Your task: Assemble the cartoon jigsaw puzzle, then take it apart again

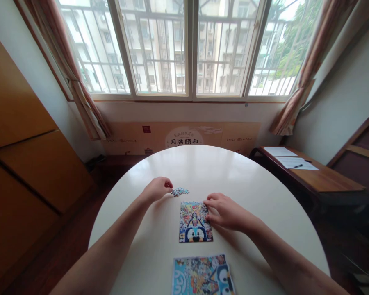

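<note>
A colourful jigsaw puzzle (196,223) with a blue cartoon dog's face lies flat on the white round table (147,254). Just beyond it, slightly left, is a small heap of loose puzzle pieces (181,191). My left hand (158,188) is at the heap's left edge, fingers curled and fingertips pinched together; whatever they hold is too small to make out. Along the puzzle's upper right edge rests my right hand (224,211), with thumb and fingers apart and fingertips touching the edge. Nearer to me lies a printed picture (203,275) showing the same dog, cut off by the frame's bottom.
Beyond the table are a long printed box (135,137) and a barred window (190,49) with curtains. Papers (295,163) and a pen lie on a wooden side table (335,180) at right. A wooden cabinet (24,172) stands at left.
</note>
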Action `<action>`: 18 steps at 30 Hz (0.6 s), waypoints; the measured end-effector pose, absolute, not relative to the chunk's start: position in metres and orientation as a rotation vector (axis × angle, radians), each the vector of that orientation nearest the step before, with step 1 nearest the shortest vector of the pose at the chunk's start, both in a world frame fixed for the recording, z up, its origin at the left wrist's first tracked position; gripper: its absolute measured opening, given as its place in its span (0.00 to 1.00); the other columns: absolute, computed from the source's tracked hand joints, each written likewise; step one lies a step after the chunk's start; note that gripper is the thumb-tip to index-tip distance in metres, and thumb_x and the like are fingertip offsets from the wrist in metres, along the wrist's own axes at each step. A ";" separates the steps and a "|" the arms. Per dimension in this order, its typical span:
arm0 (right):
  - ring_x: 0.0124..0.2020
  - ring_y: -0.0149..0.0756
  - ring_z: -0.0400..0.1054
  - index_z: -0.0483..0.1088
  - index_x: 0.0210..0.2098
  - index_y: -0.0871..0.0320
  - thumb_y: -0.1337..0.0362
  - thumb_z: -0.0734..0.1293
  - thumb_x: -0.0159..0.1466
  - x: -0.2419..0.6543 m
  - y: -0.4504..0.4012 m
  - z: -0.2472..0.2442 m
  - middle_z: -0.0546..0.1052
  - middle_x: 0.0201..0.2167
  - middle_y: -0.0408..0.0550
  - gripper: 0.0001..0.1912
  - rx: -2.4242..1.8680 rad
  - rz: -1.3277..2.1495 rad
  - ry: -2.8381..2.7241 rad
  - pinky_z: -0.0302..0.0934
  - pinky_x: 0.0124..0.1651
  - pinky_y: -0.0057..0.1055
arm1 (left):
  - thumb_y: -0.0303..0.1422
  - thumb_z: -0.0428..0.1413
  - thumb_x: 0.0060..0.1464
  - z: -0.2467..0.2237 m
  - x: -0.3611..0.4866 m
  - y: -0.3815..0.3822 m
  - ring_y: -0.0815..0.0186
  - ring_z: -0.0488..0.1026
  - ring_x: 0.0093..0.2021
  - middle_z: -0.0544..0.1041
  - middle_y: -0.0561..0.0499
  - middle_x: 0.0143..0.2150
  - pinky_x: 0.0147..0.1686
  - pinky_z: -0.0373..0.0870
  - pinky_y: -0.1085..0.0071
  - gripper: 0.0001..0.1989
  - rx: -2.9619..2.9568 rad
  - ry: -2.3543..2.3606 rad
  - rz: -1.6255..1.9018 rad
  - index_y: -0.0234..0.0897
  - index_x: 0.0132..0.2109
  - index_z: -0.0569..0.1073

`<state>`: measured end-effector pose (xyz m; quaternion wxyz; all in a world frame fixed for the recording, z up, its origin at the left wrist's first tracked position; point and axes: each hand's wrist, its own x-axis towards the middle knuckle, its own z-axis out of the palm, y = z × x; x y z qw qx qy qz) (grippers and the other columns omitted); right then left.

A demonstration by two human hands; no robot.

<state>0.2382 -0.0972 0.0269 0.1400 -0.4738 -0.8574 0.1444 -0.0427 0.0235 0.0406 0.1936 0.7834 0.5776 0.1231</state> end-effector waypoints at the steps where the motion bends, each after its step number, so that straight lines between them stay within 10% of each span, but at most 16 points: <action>1: 0.54 0.49 0.66 0.75 0.50 0.56 0.58 0.67 0.64 0.239 -0.097 0.026 0.74 0.52 0.57 0.17 -1.368 0.413 -2.471 0.60 0.57 0.42 | 0.33 0.57 0.49 0.041 -0.043 0.024 0.61 0.78 0.38 0.82 0.48 0.37 0.35 0.69 0.71 0.08 2.205 1.626 0.343 0.37 0.35 0.79; 18: 0.59 0.50 0.64 0.72 0.57 0.57 0.57 0.65 0.65 0.234 -0.089 0.010 0.72 0.58 0.57 0.22 -1.514 0.232 -2.289 0.56 0.63 0.46 | 0.35 0.57 0.55 0.033 0.007 -0.029 0.59 0.76 0.41 0.79 0.47 0.43 0.40 0.69 0.67 0.12 2.590 1.393 0.243 0.42 0.44 0.81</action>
